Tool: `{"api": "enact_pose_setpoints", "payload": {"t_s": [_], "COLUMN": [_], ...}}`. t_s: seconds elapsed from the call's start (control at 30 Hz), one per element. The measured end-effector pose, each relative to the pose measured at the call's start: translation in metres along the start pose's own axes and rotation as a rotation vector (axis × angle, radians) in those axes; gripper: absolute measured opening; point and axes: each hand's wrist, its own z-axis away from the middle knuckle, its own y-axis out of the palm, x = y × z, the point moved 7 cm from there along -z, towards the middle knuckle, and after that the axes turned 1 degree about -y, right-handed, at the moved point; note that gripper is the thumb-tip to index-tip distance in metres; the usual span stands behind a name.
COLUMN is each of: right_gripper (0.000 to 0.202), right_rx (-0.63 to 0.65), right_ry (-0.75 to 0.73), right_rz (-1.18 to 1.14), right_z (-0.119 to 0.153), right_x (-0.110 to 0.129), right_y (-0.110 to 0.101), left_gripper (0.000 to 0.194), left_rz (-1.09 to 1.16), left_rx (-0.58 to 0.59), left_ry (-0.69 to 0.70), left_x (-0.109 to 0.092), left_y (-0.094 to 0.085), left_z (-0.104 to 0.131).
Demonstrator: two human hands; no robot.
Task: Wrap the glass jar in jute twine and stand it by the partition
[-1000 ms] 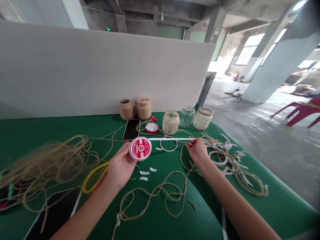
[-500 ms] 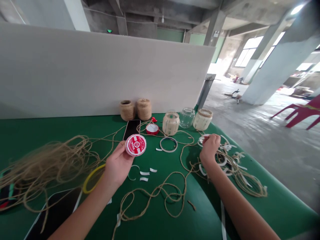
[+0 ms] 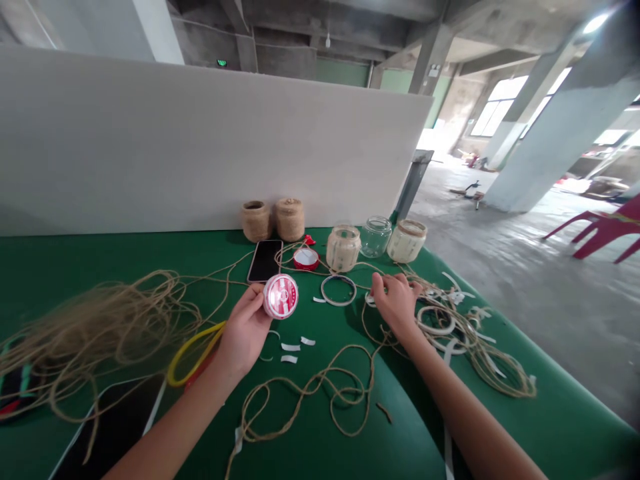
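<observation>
My left hand [image 3: 246, 333] is closed around the edge of a round red-and-white labelled disc [image 3: 281, 297], like a roll of tape, held above the table with its printed face toward me. My right hand [image 3: 397, 301] is low over the right side of the table, fingers curled down. A small part of a white ring [image 3: 370, 299] shows at its fingertips; the hand hides the rest. Between the hands lies a thin pale ring [image 3: 339, 291]. Small white strips [image 3: 290, 347] are on the green table [image 3: 320, 413] near my left hand.
Jute-wrapped jars [image 3: 290, 220] stand at the back, with cloth-covered jars [image 3: 343, 249] and a bare glass jar [image 3: 376, 237] farther right. A phone [image 3: 265, 261] and a red tape roll [image 3: 305, 259] lie nearby. Loose twine [image 3: 125, 313] spreads left; more rope [image 3: 500, 373] and white rings [image 3: 436, 321] are heaped right.
My right hand has moved left and a little nearer, away from the heap, with the white ring at its fingertips. My left hand has shifted slightly right, tilting the red-and-white disc.
</observation>
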Motion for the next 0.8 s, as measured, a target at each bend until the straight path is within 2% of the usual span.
{"api": "enact_pose_setpoints", "payload": {"t_s": [0.13,0.27,0.33,0.43,0.67,0.8], "right_gripper": [0.025,0.04,0.042,0.042,0.044,0.038], "right_rx": [-0.011,0.1,0.105,0.111,0.097,0.083], "right_ry": [-0.348,-0.742,-0.854,-0.885,-0.899,-0.906], "right_rz": [-0.024,-0.03,-0.005,0.026,0.086,0.061], "right_z": [0.017,0.057,0.072,0.081,0.08,0.081], "right_x": [0.052,0.109,0.124,0.129,0.125,0.126], "right_y": [-0.01,-0.012,-0.013,-0.01,-0.003,-0.004], "left_gripper": [0.01,0.015,0.016,0.016,0.017,0.015], "left_rz": [-0.096,-0.152,-0.156,-0.153,-0.138,-0.115], "left_rx": [0.055,0.124,0.143,0.158,0.163,0.175], "left_ry": [-0.013,-0.028,-0.049,-0.08,-0.102,-0.104], "left_x": [0.008,0.018,0.022,0.025,0.026,0.027], "left_y": [0.005,0.016,0.02,0.024,0.028,0.029], "left_z": [0.003,0.009,0.012,0.015,0.018,0.019]}}
